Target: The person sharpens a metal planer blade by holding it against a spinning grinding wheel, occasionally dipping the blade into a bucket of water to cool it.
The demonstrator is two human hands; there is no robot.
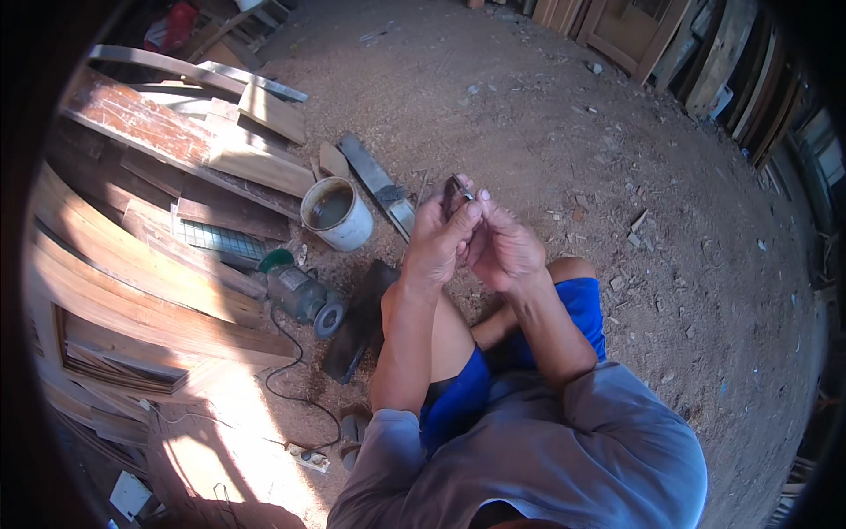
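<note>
From my remote station I locate a small dark metal piece [459,185] with a bright edge, raised above the bare ground [511,115]; the left hand [436,236] and the right hand [506,250] are both closed on it at the fingertips, close together; finger placement underneath is hidden from me. Handling properties, as I judge them: light; stiff throughout; unlikely to bend or break under finger pressure; possibly slippery if wet; possibly sharp along the bright edge, though I cannot confirm either from this view. Recommended hold: pinch the piece by its sides between thumb and forefinger; set the pads clear of the bright edge; steady the opposite end with the second hand, since so small a part offers little grip and could twist. Adjacent items: a white bucket [348,231] of murky liquid, left of the hands; a long narrow board [359,159], lying between bucket and left hand; a green-bodied bench grinder [298,291], nearer the body than the bucket.
</note>
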